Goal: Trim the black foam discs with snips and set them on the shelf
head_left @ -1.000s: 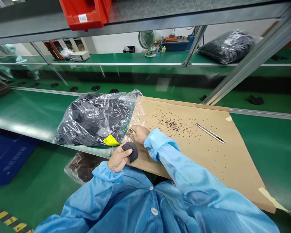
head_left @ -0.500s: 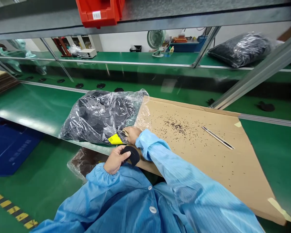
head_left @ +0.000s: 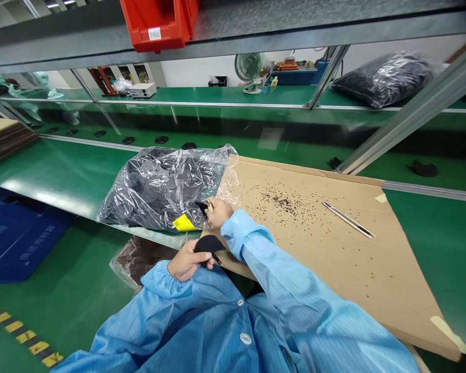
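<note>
My left hand (head_left: 187,261) is closed on a thin, rounded black piece (head_left: 208,243), the thumb pressed over its lower edge. A narrow dark end sticks out beside the fingertips. My right hand (head_left: 219,212) pinches a small black piece (head_left: 202,206) at the open end of a clear plastic bag (head_left: 155,181). Something small and yellowish shows between the right fingers, too small to name. Many flat black pieces fill the bag, which lies on its side with a yellow label (head_left: 184,223) near my hands.
Right of the bag, a cardboard sheet (head_left: 314,269) carries scattered black bits (head_left: 285,202) and a slim tweezer-like tool (head_left: 348,219). Black pieces (head_left: 161,140) sit spaced along the green belt behind. A red bin (head_left: 159,31) overhangs on the shelf; a slanted metal post (head_left: 404,109) stands at right.
My right hand has risen slightly at the bag's mouth, and a black piece now shows in its fingers. The black piece in my left hand has turned, its broad face now showing.
</note>
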Demonstrator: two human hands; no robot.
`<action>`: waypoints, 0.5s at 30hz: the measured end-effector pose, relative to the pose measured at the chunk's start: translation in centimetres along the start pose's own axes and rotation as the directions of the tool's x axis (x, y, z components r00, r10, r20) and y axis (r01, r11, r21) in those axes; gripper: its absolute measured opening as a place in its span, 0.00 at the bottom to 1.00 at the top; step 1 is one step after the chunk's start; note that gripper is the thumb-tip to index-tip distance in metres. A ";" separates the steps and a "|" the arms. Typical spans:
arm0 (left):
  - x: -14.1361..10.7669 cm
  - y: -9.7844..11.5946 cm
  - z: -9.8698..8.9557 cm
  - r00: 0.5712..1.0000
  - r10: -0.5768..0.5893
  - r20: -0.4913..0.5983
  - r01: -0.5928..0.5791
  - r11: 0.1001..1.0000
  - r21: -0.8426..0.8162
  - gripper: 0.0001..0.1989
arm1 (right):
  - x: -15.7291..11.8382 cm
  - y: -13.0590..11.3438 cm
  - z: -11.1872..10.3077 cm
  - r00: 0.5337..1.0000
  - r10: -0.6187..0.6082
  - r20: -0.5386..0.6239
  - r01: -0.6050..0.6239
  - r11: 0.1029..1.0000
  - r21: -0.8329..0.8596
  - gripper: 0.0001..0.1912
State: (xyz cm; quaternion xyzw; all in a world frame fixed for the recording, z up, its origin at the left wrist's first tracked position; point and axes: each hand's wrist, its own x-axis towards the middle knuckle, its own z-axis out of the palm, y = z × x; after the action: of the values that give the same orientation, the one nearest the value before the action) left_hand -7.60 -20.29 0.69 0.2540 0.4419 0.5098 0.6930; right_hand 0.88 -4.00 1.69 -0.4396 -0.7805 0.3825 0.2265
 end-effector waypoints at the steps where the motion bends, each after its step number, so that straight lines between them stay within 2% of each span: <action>1: 0.2 0.0 0.1 1.000 0.003 -0.007 -0.003 1.000 -0.021 0.16 | -0.1 0.5 -0.7 0.993 0.099 -0.056 -0.089 0.984 0.154 0.07; 2: 0.4 0.0 0.3 1.000 0.005 -0.021 -0.005 0.999 -0.039 0.17 | -0.2 1.0 -1.4 0.979 0.184 -0.086 -0.153 0.947 0.283 0.07; 4: 1.1 0.1 0.9 0.997 0.002 -0.073 -0.007 0.998 -0.063 0.18 | -0.9 2.1 -3.1 0.959 0.269 -0.088 -0.209 0.885 0.416 0.07; 7: 2.5 0.3 2.2 0.985 -0.007 -0.171 -0.006 0.997 -0.071 0.16 | -2.9 3.4 -5.8 0.947 0.314 -0.067 -0.236 0.823 0.517 0.09; 10: 4.1 0.5 3.5 0.976 -0.012 -0.217 -0.012 0.994 -0.107 0.13 | -5.6 4.0 -8.0 0.946 0.317 -0.073 -0.196 0.733 0.652 0.14; 12: 5.1 0.5 4.5 0.976 -0.006 -0.218 -0.026 0.989 -0.144 0.13 | -7.3 4.1 -8.5 0.944 0.316 -0.097 -0.151 0.673 0.724 0.15; 15: 6.2 0.3 6.2 0.984 0.041 -0.175 -0.071 0.983 -0.171 0.14 | -9.1 4.3 -7.9 0.932 0.340 -0.129 -0.123 0.628 0.768 0.14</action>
State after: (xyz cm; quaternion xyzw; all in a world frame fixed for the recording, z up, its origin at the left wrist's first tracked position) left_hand -1.81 -13.81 1.68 0.1592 0.4452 0.5864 0.6577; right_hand 13.18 -7.36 2.86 -0.4507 -0.4526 0.6339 0.4362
